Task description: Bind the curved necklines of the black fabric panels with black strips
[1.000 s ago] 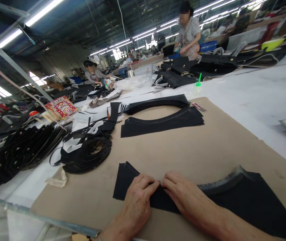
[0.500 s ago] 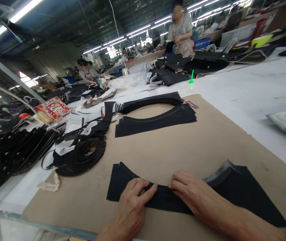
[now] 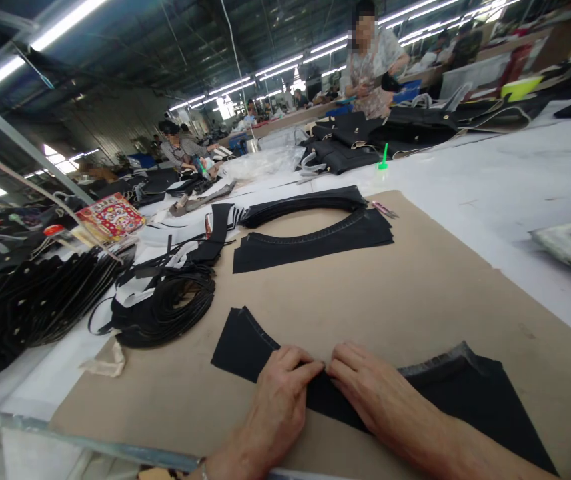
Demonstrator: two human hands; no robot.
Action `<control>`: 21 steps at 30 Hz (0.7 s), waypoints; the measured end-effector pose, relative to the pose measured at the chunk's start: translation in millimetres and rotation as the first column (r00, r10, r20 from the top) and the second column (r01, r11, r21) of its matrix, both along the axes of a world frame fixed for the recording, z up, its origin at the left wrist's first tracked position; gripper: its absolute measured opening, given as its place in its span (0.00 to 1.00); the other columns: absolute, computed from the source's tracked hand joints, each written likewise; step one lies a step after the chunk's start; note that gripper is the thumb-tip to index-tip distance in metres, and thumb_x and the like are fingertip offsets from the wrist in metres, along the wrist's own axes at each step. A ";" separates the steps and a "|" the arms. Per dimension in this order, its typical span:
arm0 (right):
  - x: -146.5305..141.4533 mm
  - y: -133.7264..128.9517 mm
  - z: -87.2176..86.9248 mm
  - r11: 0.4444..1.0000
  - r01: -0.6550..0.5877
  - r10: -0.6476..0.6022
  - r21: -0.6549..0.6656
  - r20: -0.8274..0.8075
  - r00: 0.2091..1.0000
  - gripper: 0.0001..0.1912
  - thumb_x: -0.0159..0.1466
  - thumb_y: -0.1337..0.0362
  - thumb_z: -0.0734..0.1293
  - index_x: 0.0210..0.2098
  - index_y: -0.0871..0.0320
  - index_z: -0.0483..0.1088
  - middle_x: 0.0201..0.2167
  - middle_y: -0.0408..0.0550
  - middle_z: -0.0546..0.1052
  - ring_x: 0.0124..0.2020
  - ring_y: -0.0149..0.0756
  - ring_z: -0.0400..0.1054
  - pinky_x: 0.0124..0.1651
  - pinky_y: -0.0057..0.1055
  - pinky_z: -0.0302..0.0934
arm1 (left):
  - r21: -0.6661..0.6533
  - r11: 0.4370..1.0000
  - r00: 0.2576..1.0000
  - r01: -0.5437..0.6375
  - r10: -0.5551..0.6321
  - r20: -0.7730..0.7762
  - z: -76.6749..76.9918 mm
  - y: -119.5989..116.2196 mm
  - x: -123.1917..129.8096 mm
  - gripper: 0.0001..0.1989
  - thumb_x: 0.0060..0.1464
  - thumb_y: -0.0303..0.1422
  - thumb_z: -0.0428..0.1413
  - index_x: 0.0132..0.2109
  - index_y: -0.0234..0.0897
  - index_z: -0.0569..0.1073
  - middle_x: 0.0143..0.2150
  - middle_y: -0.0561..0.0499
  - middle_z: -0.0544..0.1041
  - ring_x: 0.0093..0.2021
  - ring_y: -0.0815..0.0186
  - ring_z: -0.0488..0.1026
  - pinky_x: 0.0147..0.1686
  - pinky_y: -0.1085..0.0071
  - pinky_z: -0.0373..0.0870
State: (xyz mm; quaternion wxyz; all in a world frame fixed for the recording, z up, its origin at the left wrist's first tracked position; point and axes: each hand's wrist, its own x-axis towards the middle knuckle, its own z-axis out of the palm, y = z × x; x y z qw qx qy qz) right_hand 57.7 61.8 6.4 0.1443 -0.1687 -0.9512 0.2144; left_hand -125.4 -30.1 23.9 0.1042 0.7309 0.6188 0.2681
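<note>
A black fabric piece (image 3: 485, 393) with a concave curved edge lies on brown paper in front of me. My left hand (image 3: 285, 390) is closed, its thumb and fingers pinching the curved edge near the middle. Close beside it, my right hand (image 3: 365, 380) is closed too, with its fingertips pressed on the same edge. To the right of my hands, a greyish strip along the curve stands partly raised. On the left stretch, the edge lies folded flat with small pleats. My fingers hide the part of the edge between them.
Brown paper (image 3: 445, 280) covers the near table. Behind the piece lie stacked curved black pieces (image 3: 310, 247) and small pink-handled snips (image 3: 384, 209). Coiled black strips (image 3: 170, 320) sit left. Farther back are a green-tipped bottle (image 3: 382, 160), black bags (image 3: 345, 143) and a co-worker (image 3: 365, 73).
The black fabric piece has turned, its left end moving up and its right end down. Both hands have drawn closer together along the edge. The view has shifted slightly.
</note>
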 end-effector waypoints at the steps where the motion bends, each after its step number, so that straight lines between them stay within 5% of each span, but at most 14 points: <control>1: 0.4 0.0 -1.0 1.000 0.001 -0.001 0.005 -0.004 1.000 0.12 0.64 0.79 0.58 0.37 0.60 0.68 0.37 0.49 0.69 0.38 0.40 0.63 0.42 0.37 0.62 | -0.002 1.000 1.000 -0.007 0.007 0.007 -4.5 -1.5 6.1 0.20 0.59 0.20 0.45 0.50 0.40 0.75 0.41 0.47 0.76 0.41 0.62 0.71 0.42 0.64 0.71; 6: 7.3 4.4 -0.4 1.000 -0.028 0.028 0.002 -0.009 1.000 0.11 0.63 0.79 0.60 0.37 0.59 0.68 0.37 0.49 0.69 0.38 0.39 0.63 0.42 0.36 0.62 | 0.121 0.992 0.990 0.041 -0.024 -0.139 -18.8 -14.4 18.0 0.21 0.60 0.21 0.43 0.57 0.33 0.70 0.50 0.41 0.74 0.51 0.59 0.70 0.50 0.60 0.72; 12: 29.8 12.1 3.5 0.998 -0.054 0.055 -0.036 0.032 0.998 0.10 0.68 0.76 0.57 0.36 0.58 0.67 0.36 0.47 0.68 0.38 0.39 0.62 0.43 0.37 0.59 | 0.129 0.987 0.955 0.093 -0.052 -0.291 -9.3 -21.0 12.2 0.17 0.63 0.26 0.48 0.57 0.35 0.70 0.54 0.43 0.74 0.54 0.60 0.70 0.53 0.61 0.72; 21: 48.7 18.8 11.0 0.998 -0.061 0.062 -0.028 0.029 0.998 0.11 0.70 0.73 0.57 0.33 0.58 0.66 0.35 0.46 0.69 0.37 0.37 0.62 0.41 0.34 0.57 | 0.106 0.992 0.977 0.071 -0.048 -0.206 -6.7 -16.2 17.0 0.16 0.61 0.24 0.48 0.55 0.36 0.71 0.51 0.44 0.74 0.51 0.61 0.70 0.51 0.61 0.71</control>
